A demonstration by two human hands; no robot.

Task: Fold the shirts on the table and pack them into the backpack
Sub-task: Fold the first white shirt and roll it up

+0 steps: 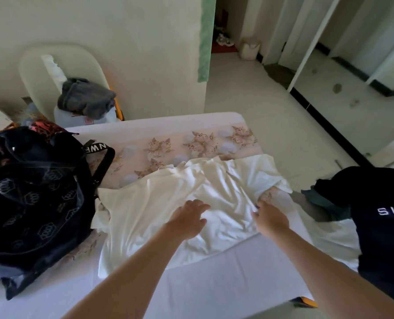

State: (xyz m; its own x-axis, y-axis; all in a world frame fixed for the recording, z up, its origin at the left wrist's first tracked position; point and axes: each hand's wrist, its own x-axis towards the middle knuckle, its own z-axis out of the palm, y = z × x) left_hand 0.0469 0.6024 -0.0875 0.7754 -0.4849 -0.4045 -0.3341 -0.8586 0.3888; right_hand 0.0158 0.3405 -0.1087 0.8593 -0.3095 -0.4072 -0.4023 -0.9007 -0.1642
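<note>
On the bench (191,284), the backpack (35,187) stood at the left, the shirt (150,203) lay spread in the middle, and a heap of clothes (380,215) lay at the right edge. Behind the bench's left end stood a chair (37,65) carrying a bundled garment (85,97).

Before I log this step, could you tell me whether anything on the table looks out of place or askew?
Yes: the crumpled white shirt lies wrinkled and skewed on the floral-patterned table, and its right part appears to spill over the table's edge, beside the dark navy lettered shirt.
</note>
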